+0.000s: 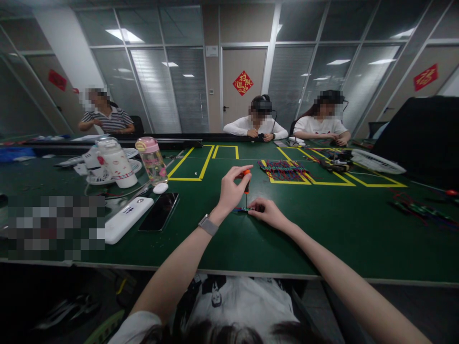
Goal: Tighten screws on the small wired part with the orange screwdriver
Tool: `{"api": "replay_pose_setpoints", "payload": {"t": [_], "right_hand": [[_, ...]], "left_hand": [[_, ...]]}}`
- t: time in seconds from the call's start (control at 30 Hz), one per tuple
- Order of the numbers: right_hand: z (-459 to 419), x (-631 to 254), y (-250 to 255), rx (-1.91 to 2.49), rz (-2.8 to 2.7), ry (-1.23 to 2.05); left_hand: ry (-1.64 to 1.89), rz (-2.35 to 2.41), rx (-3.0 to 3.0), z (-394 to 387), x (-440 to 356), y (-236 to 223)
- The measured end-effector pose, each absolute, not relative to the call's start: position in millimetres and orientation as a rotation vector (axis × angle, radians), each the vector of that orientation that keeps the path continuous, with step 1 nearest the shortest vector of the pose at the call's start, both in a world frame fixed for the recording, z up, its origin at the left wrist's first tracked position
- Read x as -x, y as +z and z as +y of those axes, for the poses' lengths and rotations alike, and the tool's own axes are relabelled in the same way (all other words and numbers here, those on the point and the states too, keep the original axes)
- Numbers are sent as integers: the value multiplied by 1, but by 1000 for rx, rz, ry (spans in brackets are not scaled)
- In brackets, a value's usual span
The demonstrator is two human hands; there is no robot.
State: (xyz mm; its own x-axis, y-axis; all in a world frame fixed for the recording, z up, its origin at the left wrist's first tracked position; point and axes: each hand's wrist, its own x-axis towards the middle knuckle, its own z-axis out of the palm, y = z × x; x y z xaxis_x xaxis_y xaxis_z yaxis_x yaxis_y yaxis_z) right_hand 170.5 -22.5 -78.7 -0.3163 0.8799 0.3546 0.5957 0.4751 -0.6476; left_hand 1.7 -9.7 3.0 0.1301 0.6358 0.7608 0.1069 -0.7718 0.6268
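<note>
My left hand (233,188) is closed around the orange and black handle of a screwdriver (246,190), held upright with its shaft pointing down. The screwdriver's tip meets a small green circuit board (242,209) lying on the green table. My right hand (264,210) rests on the table and pinches the board's right end between its fingers. What lies under the right fingers is partly hidden. A pile of similar boards with red and blue wires (283,168) lies beyond my right hand.
More wired boards (425,210) lie at the right. To the left are a black phone (158,212), a white power bank (128,220), a white earphone case (160,188), a pink-lidded bottle (152,160) and a white tumbler (116,162). Three people sit across the green table (287,248).
</note>
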Motion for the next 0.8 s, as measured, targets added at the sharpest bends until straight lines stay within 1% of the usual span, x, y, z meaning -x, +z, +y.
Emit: {"api": "replay_pose_setpoints", "payload": {"t": [0.13, 0.37, 0.53, 0.7, 0.8], "right_hand": [[-21, -171, -80, 1227, -2040, 518], [-20, -172, -84, 1201, -2035, 518], [-20, -171, -83, 1206, -2023, 539], [-20, -171, -83, 1205, -2031, 529], [-20, -171, -83, 1211, -2029, 528]], "left_hand": [[1767, 825, -2023, -13, -1, 4], [1691, 671, -1956, -8, -2, 1], [1743, 742, -1967, -9, -2, 2], [1610, 658, -1923, -7, -2, 1], [1678, 748, -1997, -8, -2, 1]]}}
